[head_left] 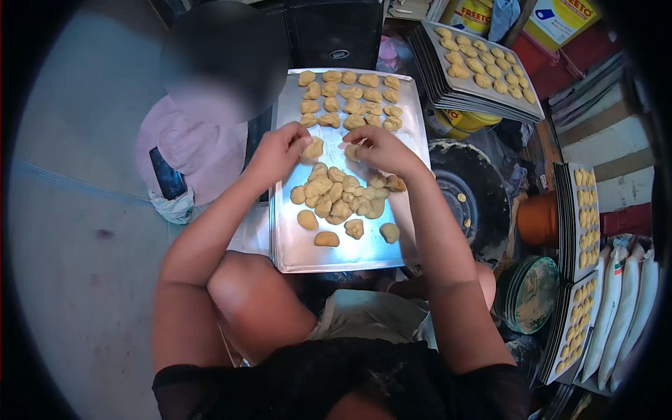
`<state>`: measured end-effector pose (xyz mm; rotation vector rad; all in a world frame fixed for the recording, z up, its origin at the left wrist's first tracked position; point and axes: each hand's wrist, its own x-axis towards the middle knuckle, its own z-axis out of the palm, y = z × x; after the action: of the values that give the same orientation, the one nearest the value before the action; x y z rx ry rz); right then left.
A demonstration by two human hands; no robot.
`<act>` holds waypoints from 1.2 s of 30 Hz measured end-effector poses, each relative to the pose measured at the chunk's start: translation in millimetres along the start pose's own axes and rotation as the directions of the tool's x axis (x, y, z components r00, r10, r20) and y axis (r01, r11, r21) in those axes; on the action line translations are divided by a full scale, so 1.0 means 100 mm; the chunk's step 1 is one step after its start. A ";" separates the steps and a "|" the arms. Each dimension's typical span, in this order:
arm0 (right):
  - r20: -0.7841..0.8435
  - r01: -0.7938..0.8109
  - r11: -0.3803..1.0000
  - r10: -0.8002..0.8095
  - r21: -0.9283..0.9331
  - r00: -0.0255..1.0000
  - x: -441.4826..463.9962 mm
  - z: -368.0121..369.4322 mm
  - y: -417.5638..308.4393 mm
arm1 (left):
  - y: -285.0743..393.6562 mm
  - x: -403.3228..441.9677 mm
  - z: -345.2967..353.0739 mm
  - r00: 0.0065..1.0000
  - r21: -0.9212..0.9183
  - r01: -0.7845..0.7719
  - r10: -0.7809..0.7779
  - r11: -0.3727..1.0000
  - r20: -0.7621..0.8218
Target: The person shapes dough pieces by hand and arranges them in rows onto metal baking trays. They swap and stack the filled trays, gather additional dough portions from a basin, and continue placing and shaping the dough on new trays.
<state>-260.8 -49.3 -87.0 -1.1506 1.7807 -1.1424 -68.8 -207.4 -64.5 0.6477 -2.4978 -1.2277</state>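
Observation:
A metal baking tray (280,231) lies in front of me, above my knees. Rows of dough pieces (331,104) cover its far part, and a loose heap of dough lumps (336,192) sits in the middle, with several single lumps nearer me. My left hand (285,148) is closed round a dough piece (313,148) just below the left end of the rows. On the other side, my right hand (378,148) pinches a smaller dough piece (352,152), its fingers bent over the tray just below the rows.
Stacked trays of shaped dough (483,66) stand at the far right, with more filled trays (586,217) lower down. A black round tub (465,196) is beside my tray. To the left, a person in pink (189,133) sits close by, a phone (166,173) on their lap.

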 end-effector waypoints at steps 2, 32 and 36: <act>-0.056 0.135 0.925 -0.165 -0.356 0.985 0.11 0.15 0.22 | -0.18 0.10 0.00 0.982 0.096 -0.134 0.145 0.986 -0.120; 0.159 0.000 0.997 0.012 -0.071 0.987 -0.30 -0.11 0.08 | -0.16 0.47 0.56 0.738 0.613 -0.632 0.607 0.473 0.293; -0.350 0.136 0.968 -0.205 -0.212 0.914 -0.06 -0.14 0.43 | -0.11 0.56 0.62 0.766 0.678 -0.597 0.555 0.429 0.323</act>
<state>-284.5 -30.5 -121.6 -1.2846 2.1420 -1.3954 -140.9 -200.3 -107.4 -0.1664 -2.8329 0.1135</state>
